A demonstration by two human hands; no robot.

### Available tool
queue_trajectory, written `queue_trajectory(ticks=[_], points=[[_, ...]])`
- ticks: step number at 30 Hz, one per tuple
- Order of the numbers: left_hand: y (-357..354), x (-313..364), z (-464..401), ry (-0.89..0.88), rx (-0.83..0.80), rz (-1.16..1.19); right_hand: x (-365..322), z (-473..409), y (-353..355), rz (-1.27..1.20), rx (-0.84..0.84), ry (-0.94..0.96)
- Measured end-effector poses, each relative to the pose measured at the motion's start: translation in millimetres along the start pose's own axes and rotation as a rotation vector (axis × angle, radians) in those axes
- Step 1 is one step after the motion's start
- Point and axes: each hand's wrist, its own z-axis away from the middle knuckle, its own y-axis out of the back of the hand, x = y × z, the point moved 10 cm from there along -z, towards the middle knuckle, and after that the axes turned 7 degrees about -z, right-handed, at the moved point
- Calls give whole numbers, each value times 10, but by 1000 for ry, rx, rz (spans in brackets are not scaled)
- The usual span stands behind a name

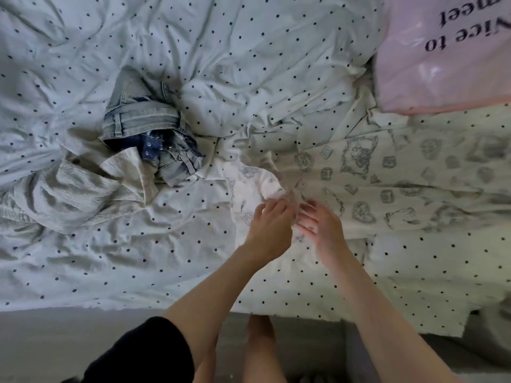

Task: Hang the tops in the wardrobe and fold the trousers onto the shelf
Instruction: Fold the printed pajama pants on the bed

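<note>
Here the printed top (387, 183) lay spread toward the bed's (110, 258) right edge, jeans (149, 134) crumpled mid-bed. The left hand (269, 225) pinched its blurred near end; the right hand (320, 225) hovered open beside it. Best gather both shoulders before lifting.

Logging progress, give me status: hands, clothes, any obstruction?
Left hand and right hand at printed top, grip blurred. Jeans crumpled, unfolded. Nothing blocking.
</note>
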Motion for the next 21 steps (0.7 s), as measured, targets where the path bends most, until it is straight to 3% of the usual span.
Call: queue_trajectory(ticks=[2,3,5,7,8,11,14,18,21], points=[[-320,180,9,-101,-188,94,-35,-90,115,48,30,-3],[-343,201,30,-104,-178,195,-54,-130,152,97,31,13],[-154,5,81,1,73,365,-118,-208,142,317,2,123],[6,-455,182,255,329,452,-225,-234,22,593,-33,312],[-4,-730,255,418,381,509,-249,-224,-65,684,-40,388],[-326,-1299,397,809,239,788,-292,-129,-296,881,-10,538],[-537,-1364,316,816,117,988,-362,62,-540,1102,20,816],[-464,-1361,179,807,132,965,6,282,-785,1230,-331,935],[-297,-1377,180,821,197,877,324,182,-765,1383,-556,808]])
